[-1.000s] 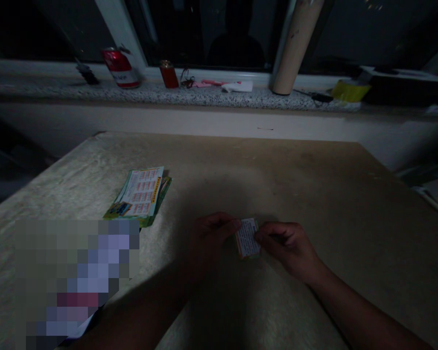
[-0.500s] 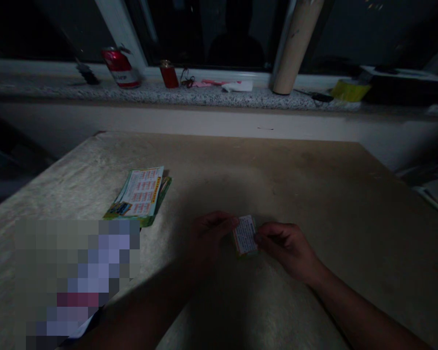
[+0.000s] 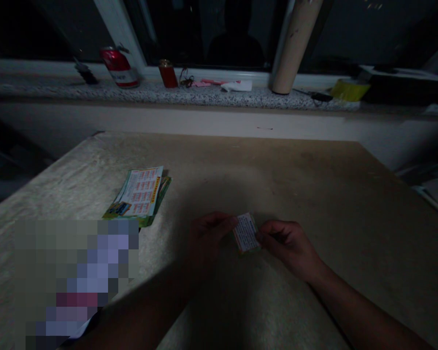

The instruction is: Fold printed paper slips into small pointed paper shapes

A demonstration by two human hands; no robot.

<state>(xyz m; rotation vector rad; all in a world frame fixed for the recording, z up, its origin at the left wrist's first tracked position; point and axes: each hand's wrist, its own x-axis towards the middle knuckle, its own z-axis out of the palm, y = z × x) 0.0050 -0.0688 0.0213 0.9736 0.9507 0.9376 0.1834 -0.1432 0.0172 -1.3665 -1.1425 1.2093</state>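
Note:
A small folded-looking printed leaflet [image 3: 247,234], white with dark lines of text and a coloured lower edge, is between my two hands above the table. My left hand [image 3: 212,233] pinches its upper left edge between thumb and finger. On the other side, my right hand [image 3: 285,243] is closed with its fingertips on the right edge. Whether it is one sheet or several layers I cannot make out. Farther left lies a stack of green printed sheets [image 3: 140,194], the top one bearing a calendar-like grid of red figures.
The pale tabletop [image 3: 295,180] reaches to the wall below the window. Along the speckled sill [image 3: 208,98] stand a red can [image 3: 119,68], a red bottle [image 3: 168,74], a cardboard tube [image 3: 295,48] and a yellow roll [image 3: 349,90]. A blurred-out patch [image 3: 102,262] covers the lower left.
The leaflet has tilted slightly, its top turning left and its lower part shifting right. My right hand has moved slightly up and right; my left hand keeps its hold.

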